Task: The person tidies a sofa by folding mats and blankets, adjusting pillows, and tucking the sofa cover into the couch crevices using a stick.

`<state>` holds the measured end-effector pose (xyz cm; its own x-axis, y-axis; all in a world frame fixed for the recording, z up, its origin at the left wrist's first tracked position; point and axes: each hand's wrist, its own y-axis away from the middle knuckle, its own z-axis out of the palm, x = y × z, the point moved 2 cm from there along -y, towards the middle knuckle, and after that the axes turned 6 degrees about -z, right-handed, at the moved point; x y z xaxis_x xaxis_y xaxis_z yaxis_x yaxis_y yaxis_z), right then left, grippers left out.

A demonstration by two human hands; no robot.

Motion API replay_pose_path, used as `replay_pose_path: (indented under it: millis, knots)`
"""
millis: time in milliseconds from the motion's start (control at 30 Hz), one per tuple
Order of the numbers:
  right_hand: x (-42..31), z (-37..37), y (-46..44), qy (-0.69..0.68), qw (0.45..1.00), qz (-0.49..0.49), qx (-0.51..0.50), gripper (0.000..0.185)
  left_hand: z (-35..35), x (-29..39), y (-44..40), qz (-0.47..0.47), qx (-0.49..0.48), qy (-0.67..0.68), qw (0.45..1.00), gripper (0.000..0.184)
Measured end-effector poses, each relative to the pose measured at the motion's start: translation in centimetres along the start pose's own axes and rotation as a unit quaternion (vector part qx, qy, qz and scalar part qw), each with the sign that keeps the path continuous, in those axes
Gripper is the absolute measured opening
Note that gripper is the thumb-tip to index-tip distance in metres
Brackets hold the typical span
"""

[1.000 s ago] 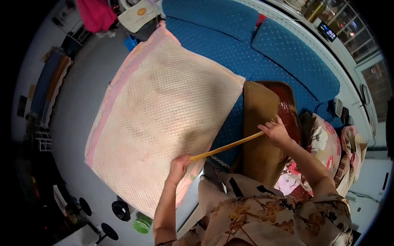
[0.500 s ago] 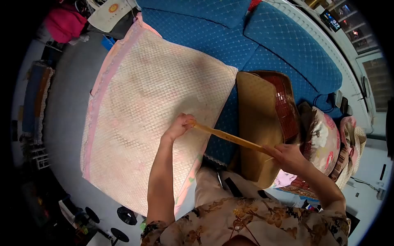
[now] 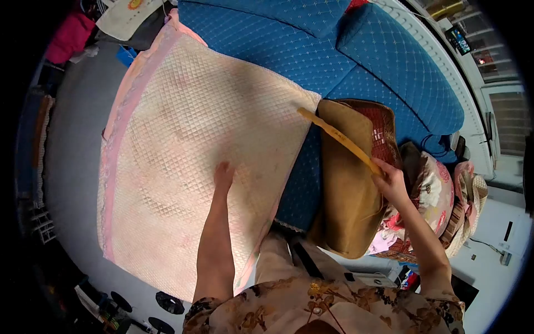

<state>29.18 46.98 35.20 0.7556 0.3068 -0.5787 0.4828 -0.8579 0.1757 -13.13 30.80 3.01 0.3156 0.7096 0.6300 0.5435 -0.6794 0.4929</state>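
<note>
A flat wooden stick (image 3: 343,140), yellowish with faint dark marks on it, slants up and left from my right hand (image 3: 391,181). That hand is closed around its lower end, while the far tip is over the right edge of a quilted pad. My left hand (image 3: 224,175) is over the middle of this cream quilted pad (image 3: 178,128), its fingers foreshortened and pointing down, with nothing seen in them. Whether it touches the cloth I cannot tell. The pad has a pink border and lies spread over a blue sofa (image 3: 267,44).
A folded tan mat (image 3: 345,200) and a reddish-brown woven mat (image 3: 384,133) lie right of the pad. Beyond are floral cushions (image 3: 436,186). A cloth bag (image 3: 129,18) sits at upper left. Grey floor (image 3: 75,150) runs along the left, with a radiator (image 3: 423,50) behind the sofa.
My left hand has let go of the stick and moved left and slightly down over the pad. My right hand has raised the stick, its free end swinging up and away.
</note>
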Motion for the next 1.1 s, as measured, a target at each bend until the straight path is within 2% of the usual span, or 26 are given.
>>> replay_pose_path:
  millis: [33,100,200,333,467,500,600,733,800,933,1000,1033,1100]
  knots:
    - [1.8,0.9,-1.2,0.006,1.0,0.012,0.002,0.039,0.3,-2.4,0.2,-0.028,0.001,-0.075,0.997,0.041]
    - [2.3,2.5,-4.1,0.016,0.999,0.019,0.021,0.038,1.7,-8.5,-0.5,-0.029,-0.031,-0.051,0.998,0.042]
    - [4.2,5.0,-8.0,0.049,0.997,0.033,0.043,0.038,0.8,-9.5,1.1,-0.107,-0.104,-0.132,0.98,0.044]
    - [3.4,6.6,-12.3,0.016,0.994,0.087,0.069,0.032,1.4,-10.5,0.2,-0.095,-0.103,-0.179,0.974,0.055]
    - [6.2,10.2,-15.5,0.143,0.984,0.106,0.031,0.034,1.7,-11.3,-0.8,-0.079,-0.113,-0.173,0.975,0.054]
    - [5.7,11.0,-15.9,0.124,0.984,0.111,0.057,0.032,1.9,-11.5,-0.9,-0.07,-0.108,-0.182,0.975,0.052]
    - [3.6,11.9,-17.6,0.155,0.978,0.135,0.023,0.033,1.8,-11.7,-0.9,-0.066,-0.099,-0.164,0.979,0.049]
    - [3.8,11.7,-19.5,0.053,0.975,0.214,0.018,0.034,2.0,-11.6,-1.1,-0.071,-0.074,-0.111,0.989,0.046]
    - [2.9,10.3,-20.5,0.015,0.964,0.266,0.015,0.034,1.9,-11.6,-1.4,-0.07,-0.094,-0.133,0.984,0.046]
    - [7.6,11.0,-24.9,0.045,0.958,0.282,0.036,0.031,2.3,-12.1,-2.0,-0.068,-0.092,-0.139,0.984,0.047]
    - [10.1,12.8,-26.4,0.08,0.944,0.318,0.02,0.03,3.1,-13.5,-2.0,-0.057,-0.11,-0.084,0.989,0.046]
    - [10.5,13.9,-27.7,0.077,0.949,0.304,0.014,0.03,2.7,-14.0,-2.3,-0.053,-0.111,-0.057,0.991,0.046]
    - [12.2,14.2,-28.0,0.083,0.953,0.292,0.004,0.03,2.4,-13.9,-1.9,-0.024,-0.081,-0.107,0.991,0.046]
